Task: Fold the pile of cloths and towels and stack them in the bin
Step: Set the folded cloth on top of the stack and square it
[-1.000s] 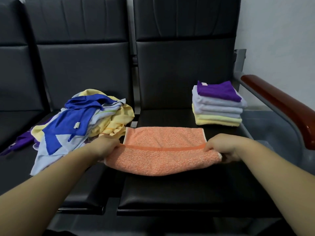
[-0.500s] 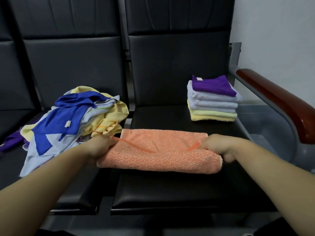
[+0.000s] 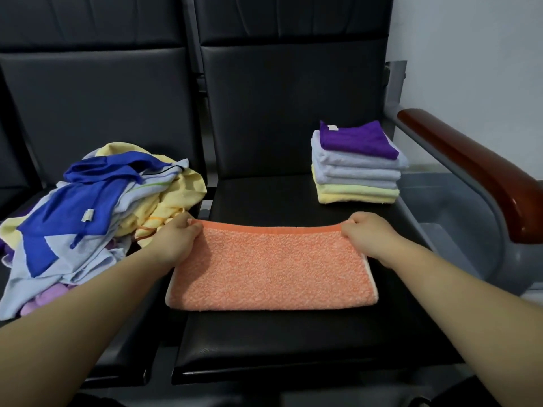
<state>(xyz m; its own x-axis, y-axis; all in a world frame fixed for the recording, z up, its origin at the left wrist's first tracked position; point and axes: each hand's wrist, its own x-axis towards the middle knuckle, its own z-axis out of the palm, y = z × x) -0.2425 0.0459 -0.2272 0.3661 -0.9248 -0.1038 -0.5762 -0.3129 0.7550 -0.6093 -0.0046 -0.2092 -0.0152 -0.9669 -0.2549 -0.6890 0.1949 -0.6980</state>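
Observation:
An orange towel (image 3: 271, 268) lies folded flat on the black seat (image 3: 293, 342) in front of me. My left hand (image 3: 176, 239) pinches its far left corner and my right hand (image 3: 370, 235) pinches its far right corner, both at the towel's far edge. A loose pile of blue, yellow and pale cloths (image 3: 88, 218) sits on the seat to the left. A neat stack of folded cloths (image 3: 357, 165), purple on top, stands at the back right of the seat. A grey bin (image 3: 458, 230) sits to the right, partly behind the armrest.
A red-brown armrest (image 3: 476, 168) on a grey frame runs along the right side above the bin. Black seat backs (image 3: 282, 113) rise behind. A white wall stands at the right.
Both hands carried the towel's near edge up and over to the far edge, so the towel now lies folded in half. The view shifted slightly.

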